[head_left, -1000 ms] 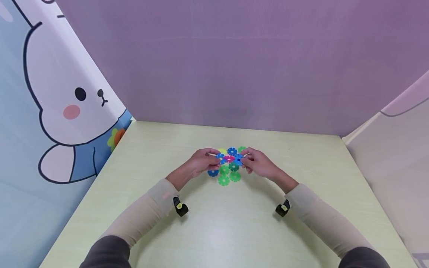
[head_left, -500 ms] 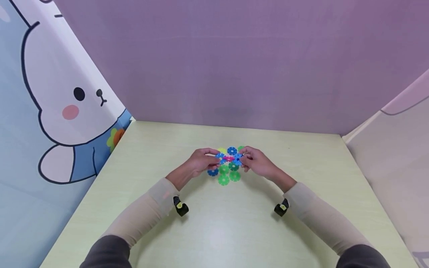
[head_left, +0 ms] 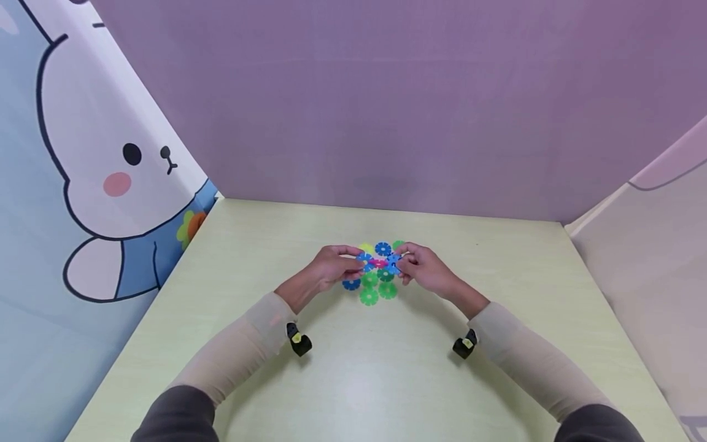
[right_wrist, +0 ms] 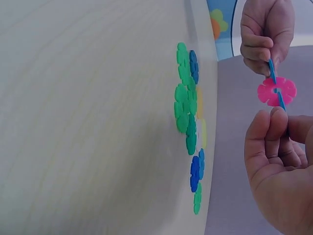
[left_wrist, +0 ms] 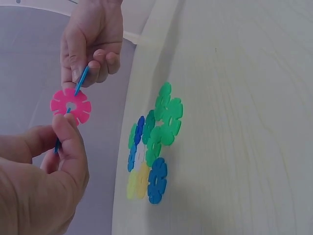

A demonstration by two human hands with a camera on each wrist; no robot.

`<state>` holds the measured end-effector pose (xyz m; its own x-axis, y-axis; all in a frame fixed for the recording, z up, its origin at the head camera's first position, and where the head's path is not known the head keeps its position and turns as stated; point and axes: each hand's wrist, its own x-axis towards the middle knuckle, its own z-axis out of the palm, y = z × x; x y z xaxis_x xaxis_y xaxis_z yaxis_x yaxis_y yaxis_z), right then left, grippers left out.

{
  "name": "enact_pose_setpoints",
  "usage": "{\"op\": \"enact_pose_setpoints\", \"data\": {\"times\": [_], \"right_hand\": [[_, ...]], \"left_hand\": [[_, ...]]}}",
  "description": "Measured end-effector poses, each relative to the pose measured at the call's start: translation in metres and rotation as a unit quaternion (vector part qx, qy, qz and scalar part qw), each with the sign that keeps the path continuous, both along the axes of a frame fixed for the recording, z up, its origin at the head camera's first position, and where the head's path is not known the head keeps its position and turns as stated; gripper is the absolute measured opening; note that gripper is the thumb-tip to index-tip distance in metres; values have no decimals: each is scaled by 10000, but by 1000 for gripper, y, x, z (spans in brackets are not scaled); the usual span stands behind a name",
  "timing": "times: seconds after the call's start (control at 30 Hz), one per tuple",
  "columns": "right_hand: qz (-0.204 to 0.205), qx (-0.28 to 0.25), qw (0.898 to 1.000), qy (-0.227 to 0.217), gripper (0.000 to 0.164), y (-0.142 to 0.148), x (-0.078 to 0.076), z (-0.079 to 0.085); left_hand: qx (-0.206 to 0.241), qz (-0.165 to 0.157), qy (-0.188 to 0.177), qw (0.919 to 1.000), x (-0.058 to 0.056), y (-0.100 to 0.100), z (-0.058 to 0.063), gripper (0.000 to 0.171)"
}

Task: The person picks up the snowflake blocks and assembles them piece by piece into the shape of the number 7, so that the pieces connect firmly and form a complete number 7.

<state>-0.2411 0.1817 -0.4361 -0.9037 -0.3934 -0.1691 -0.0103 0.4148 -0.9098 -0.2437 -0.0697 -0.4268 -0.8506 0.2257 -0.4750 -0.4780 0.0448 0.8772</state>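
In the head view, my left hand (head_left: 334, 265) and right hand (head_left: 424, 267) face each other above the table. The left pinches a blue slotted snowflake disc (head_left: 364, 261) and the right another blue snowflake disc (left_wrist: 82, 78), both seen nearly edge-on in the wrist views. Between them a pink snowflake disc (left_wrist: 58, 100) is slotted onto the right hand's blue disc and meets the left hand's one near its centre. Thumbs and fingertips cover part of both blue discs. Under the hands, several loose discs lie flat, among them a light green disc (head_left: 369, 296) and a dark green disc (head_left: 385, 274).
The pale wooden table (head_left: 364, 380) backs onto a purple cloth wall (head_left: 386, 110). A rabbit-print cloth (head_left: 94, 153) hangs at the left. Beside the loose green discs lie a dark blue disc (left_wrist: 157, 181) and a yellow disc (left_wrist: 132, 186).
The pink disc has tilted and looks narrower in the head view than a second ago. My right hand has shifted very slightly left; both hands keep their hold on the blue discs.
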Motion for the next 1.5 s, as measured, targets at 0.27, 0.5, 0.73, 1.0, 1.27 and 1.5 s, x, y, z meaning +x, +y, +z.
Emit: {"op": "enact_pose_setpoints", "data": {"times": [0.27, 0.5, 0.73, 1.0, 1.27, 1.5], "right_hand": [[-54, -62, 9999, -130, 21, 0, 1, 1], [-8, -79, 9999, -110, 21, -1, -1, 1], [-75, -55, 9998, -151, 21, -1, 0, 2], [25, -55, 9998, -195, 21, -2, 0, 2], [88, 30, 9997, -241, 24, 0, -4, 1], [125, 45, 9997, -214, 28, 1, -7, 2]], "left_hand": [[151, 45, -66, 9999, -1, 2, -1, 34], [269, 55, -148, 9995, -1, 6, -3, 33], [247, -61, -73, 9997, 0, 6, -2, 33], [115, -239, 26, 9996, 1, 2, -1, 35], [76, -292, 58, 9995, -1, 1, -4, 36], [61, -247, 45, 9997, 0, 1, -2, 36]]}}
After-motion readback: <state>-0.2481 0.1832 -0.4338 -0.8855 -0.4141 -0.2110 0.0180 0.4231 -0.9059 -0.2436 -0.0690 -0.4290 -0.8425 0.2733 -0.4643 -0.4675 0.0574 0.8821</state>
